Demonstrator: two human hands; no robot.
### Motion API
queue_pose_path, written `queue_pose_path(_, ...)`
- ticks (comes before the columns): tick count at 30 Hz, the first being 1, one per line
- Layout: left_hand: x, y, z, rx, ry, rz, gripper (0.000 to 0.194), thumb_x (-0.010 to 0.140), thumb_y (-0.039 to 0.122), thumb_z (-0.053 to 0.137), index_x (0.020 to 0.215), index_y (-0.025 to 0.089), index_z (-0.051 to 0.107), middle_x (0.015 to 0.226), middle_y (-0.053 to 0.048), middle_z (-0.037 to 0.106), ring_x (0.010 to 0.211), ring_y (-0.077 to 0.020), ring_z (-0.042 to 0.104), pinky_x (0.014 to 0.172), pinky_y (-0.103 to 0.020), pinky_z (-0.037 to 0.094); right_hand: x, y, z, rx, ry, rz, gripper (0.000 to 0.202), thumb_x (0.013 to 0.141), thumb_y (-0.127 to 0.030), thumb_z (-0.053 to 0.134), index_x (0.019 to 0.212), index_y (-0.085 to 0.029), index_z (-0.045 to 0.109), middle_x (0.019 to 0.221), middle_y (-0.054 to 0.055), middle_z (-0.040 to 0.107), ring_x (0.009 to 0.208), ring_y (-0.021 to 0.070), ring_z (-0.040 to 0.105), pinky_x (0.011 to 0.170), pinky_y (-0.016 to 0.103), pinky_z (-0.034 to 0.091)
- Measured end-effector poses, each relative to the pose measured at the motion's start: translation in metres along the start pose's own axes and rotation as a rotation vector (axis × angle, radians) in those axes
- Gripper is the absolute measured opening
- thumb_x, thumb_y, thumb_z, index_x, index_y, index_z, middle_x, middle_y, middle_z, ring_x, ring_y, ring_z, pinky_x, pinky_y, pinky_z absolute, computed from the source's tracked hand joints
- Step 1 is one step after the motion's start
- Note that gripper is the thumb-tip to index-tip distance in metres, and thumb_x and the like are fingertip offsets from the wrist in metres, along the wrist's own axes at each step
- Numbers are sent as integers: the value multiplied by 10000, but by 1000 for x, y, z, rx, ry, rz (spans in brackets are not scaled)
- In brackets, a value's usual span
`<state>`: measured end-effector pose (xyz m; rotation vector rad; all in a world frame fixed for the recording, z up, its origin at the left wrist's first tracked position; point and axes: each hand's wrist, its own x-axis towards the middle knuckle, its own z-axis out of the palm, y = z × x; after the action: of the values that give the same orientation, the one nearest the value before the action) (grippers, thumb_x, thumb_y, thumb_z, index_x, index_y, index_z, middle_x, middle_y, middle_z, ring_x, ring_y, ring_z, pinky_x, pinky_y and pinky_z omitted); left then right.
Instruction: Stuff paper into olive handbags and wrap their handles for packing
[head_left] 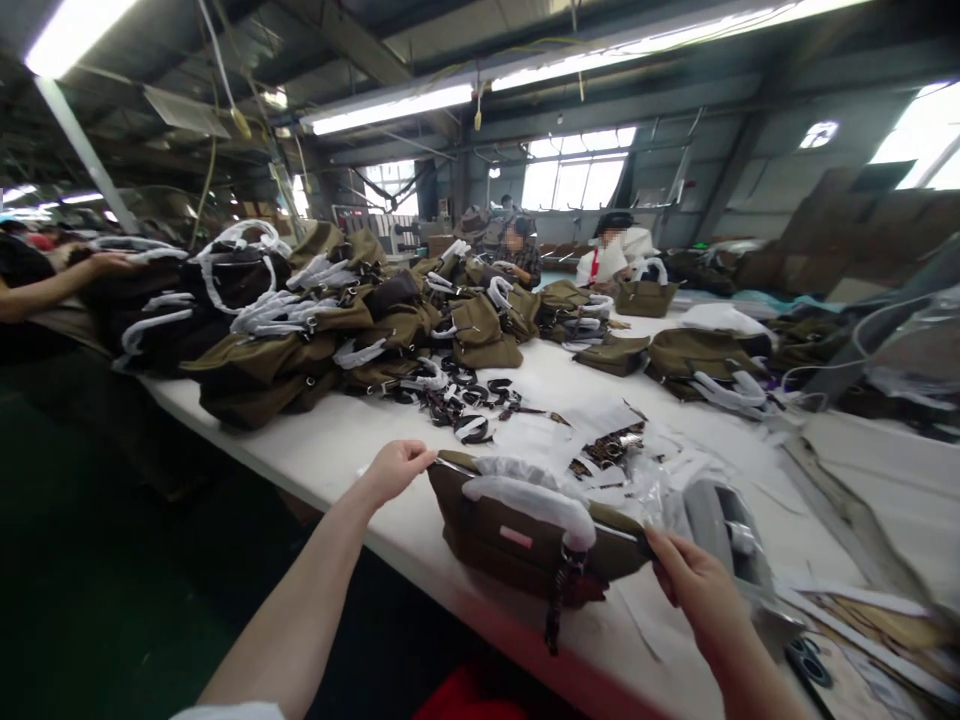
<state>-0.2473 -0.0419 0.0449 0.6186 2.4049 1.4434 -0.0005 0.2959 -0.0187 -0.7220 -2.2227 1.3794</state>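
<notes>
An olive-green handbag (487,525) stands upright at the front edge of the white table, its top toward me. Its handles (525,500) are wrapped in white padding, and a pinkish label (516,538) sits on its front. A dark strap with metal rings (559,590) hangs from one handle end. My left hand (396,470) pinches the bag's upper left corner between thumb and fingers. At the opposite upper corner my right hand (686,570) grips the bag's end in the same way. The bag's far side is hidden.
Piled olive handbags (300,345) cover the table's far left. Beyond my bag lie loose dark straps (465,400) and plastic wrapping. A grey tape dispenser-like object (727,530) and a phone (832,670) are at right. Two people (611,255) work at the back; another person's arm (67,280) reaches in at left.
</notes>
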Motion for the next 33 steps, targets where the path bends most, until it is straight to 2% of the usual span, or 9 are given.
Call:
queue_pose_path(5, -35, 23, 23, 325, 415, 282, 169, 856, 356, 518, 837, 195, 566, 590, 45, 481, 556, -127, 467, 571, -241, 358, 0, -7, 2, -15, -53, 43, 536, 841, -666, 470, 577, -200, 511, 421, -45, 416, 424, 110, 415, 454, 240, 342)
queue_pose_path(9, -61, 42, 50, 232, 231, 593, 210, 841, 205, 491, 1040, 192, 557, 971, -60, 620, 894, -194, 594, 804, -303, 471, -7, -17, -1, -161, 140, -72, 434, 824, -620, 520, 748, -201, 602, 645, 20, 629, 624, 181, 590, 626, 295, 471)
queue_pose_path(12, -69, 53, 62, 188, 156, 693, 294, 815, 212, 553, 1108, 194, 532, 1065, -88, 617, 1006, -227, 583, 877, -344, 473, -22, -36, -5, -243, 351, -254, 384, 803, -550, 582, 956, -202, 633, 932, 83, 687, 859, 243, 631, 809, 371, 493)
queue_pose_path(18, -66, 72, 65, 133, 183, 752, 75, 845, 237, 588, 895, 202, 632, 894, -57, 673, 866, -197, 623, 784, -296, 481, -51, -94, 15, -188, 10, -567, 333, 836, -400, 629, 1122, -231, 596, 1096, 110, 659, 1011, 261, 608, 870, 372, 499)
queue_pose_path(23, -56, 88, 48, 174, -141, 665, 251, 876, 383, 598, 776, 184, 714, 730, -43, 665, 722, -166, 597, 676, -264, 432, -44, -121, 34, -82, -180, -575, 250, 939, -392, 474, 857, -220, 636, 823, 63, 650, 782, 192, 585, 708, 287, 465)
queue_pose_path(26, -45, 86, 34, 24, -413, 465, 412, 872, 487, 576, 675, 144, 690, 621, -38, 612, 615, -139, 546, 573, -240, 390, -35, -120, 35, 62, -318, -431, 420, 937, -472, 443, 649, -193, 572, 647, 22, 557, 644, 154, 512, 610, 254, 409)
queue_pose_path(28, -38, 79, 30, -156, -489, 325, 495, 869, 541, 541, 619, 127, 646, 564, -34, 584, 538, -120, 510, 517, -225, 361, -31, -115, 36, 227, -355, -288, 464, 900, -533, 476, 599, -185, 533, 594, 8, 518, 585, 139, 471, 567, 245, 394)
queue_pose_path(30, -32, 72, 31, -246, -429, 256, 543, 866, 575, 513, 569, 127, 597, 512, -29, 558, 480, -111, 484, 489, -221, 354, -28, -110, 38, 365, -344, -167, 475, 871, -566, 499, 589, -184, 510, 561, -3, 494, 536, 126, 437, 530, 242, 388)
queue_pose_path(33, -34, 73, 34, -132, -78, 395, 487, 852, 581, 528, 710, 130, 645, 647, -57, 637, 599, -160, 583, 585, -256, 459, -26, -104, 35, 374, -273, -181, 420, 872, -558, 507, 676, -188, 543, 612, 3, 536, 568, 140, 494, 553, 248, 430)
